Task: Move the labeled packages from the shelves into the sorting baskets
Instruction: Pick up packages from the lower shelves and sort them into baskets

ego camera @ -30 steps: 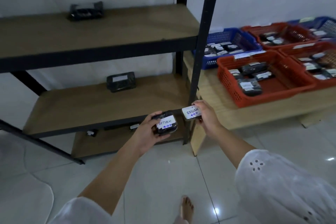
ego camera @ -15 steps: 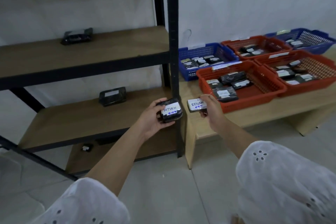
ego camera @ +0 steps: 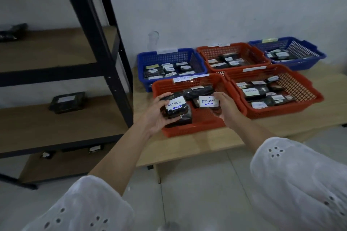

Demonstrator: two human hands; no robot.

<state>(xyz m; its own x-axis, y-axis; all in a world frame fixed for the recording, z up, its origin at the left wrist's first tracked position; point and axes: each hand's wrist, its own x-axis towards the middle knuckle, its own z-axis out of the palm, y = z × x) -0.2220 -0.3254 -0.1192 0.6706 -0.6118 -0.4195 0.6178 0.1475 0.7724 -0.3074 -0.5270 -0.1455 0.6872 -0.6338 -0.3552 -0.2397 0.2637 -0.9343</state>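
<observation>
Left hand [ego camera: 155, 116]: fingers curling round a black package [ego camera: 174, 108] labelled RETURN, holding it over the front left corner of the near red basket [ego camera: 187, 131]. Right hand [ego camera: 228, 110]: fingers and thumb pinching a second package [ego camera: 208, 102], same label, over that basket's right side. Basket sitting by the front edge of the low table [ego camera: 187, 148]. Shelf package [ego camera: 67, 102] lying near the middle shelf's [ego camera: 56, 127] back edge.

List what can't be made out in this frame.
Head view:
- Near red basket's tag: blurred, unreadable.
- Top-shelf package: blurred, cut by left edge.
- Bottom-shelf packages: tiny, partly behind the shelf beam.
- Right-hand package: underside hidden by right hand.
</observation>
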